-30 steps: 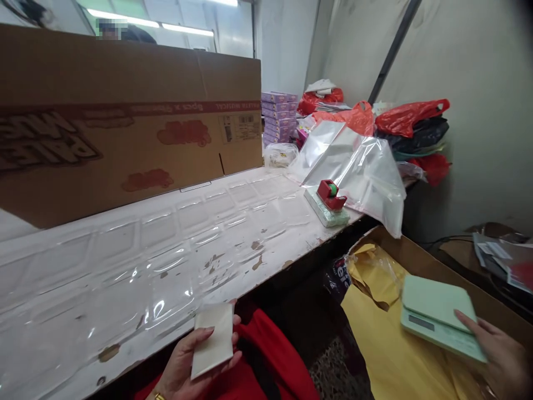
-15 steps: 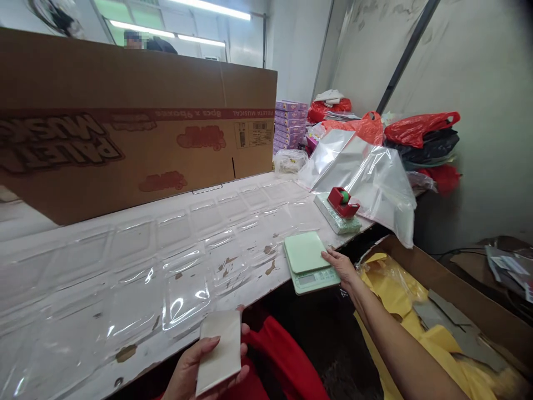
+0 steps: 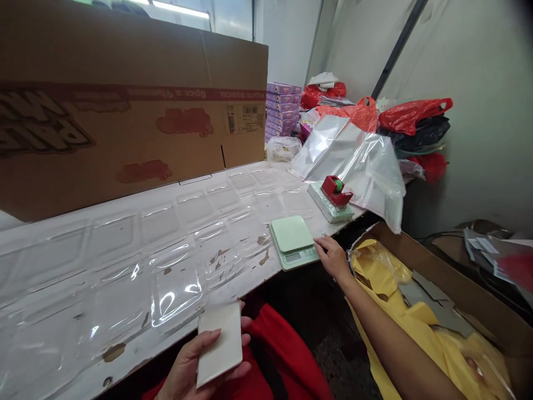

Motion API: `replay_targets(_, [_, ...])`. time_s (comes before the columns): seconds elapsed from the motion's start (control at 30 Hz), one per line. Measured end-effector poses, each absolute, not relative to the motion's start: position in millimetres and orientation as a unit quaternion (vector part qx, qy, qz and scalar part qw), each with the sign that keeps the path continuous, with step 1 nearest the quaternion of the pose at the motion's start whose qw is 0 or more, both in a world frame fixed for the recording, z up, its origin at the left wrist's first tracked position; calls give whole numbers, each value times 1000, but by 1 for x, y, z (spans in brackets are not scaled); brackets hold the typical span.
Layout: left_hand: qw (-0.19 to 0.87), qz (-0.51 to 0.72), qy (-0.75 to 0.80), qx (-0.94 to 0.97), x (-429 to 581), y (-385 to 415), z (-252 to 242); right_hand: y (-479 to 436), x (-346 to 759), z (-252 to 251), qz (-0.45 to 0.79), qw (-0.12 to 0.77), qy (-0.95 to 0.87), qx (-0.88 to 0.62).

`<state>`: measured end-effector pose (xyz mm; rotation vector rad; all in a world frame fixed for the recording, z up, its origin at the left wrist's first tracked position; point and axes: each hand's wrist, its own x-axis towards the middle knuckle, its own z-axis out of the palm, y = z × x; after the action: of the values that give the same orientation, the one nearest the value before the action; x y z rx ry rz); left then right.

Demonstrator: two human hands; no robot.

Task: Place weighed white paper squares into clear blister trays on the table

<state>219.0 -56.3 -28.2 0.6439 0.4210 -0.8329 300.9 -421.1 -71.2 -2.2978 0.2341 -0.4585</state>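
Observation:
A pale, flat rectangular stack of what look like cards point(image 3: 220, 339) is held in my left hand point(image 3: 189, 361), thumb on top and fingers around its far side. It is over my lap, just off the table's front edge. My right hand point(image 3: 333, 258) has its fingers bent against the right edge of a light green digital scale point(image 3: 291, 236), gripping it there. The scale sits at the table's front edge with nothing on its platform. Its small display point(image 3: 292, 257) is too small to read. Part of its button panel is hidden by my fingers.
Clear plastic trays point(image 3: 177, 289) cover much of the white table point(image 3: 258, 266). A large carton point(image 3: 137, 122) stands behind them. A red tape dispenser point(image 3: 336, 190) rests on a green block point(image 3: 328, 205). Plastic sheets point(image 3: 350, 155) lie beyond; an open box point(image 3: 449, 283) holds yellow material.
My right hand has shifted the scale left and farther onto the table. My left hand keeps the stack in about the same place. The view has turned slightly right and down.

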Motion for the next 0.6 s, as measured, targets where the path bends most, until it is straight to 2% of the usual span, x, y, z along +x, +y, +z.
replay_targets(0.13, [833, -404, 201, 320, 222, -66, -30, -412, 271, -64, -172, 145, -70, -972])
replay_targets(0.2, [828, -403, 208, 331, 224, -71, -28, -406, 266, -64, -167, 73, -103, -978])
replay_targets(0.5, [819, -375, 235, 365, 232, -86, -23, -405, 281, -68, -148, -55, -181, -971])
replay_targets(0.6, [809, -379, 227, 387, 237, -95, -17, -407, 281, -64, -135, -60, -205, -968])
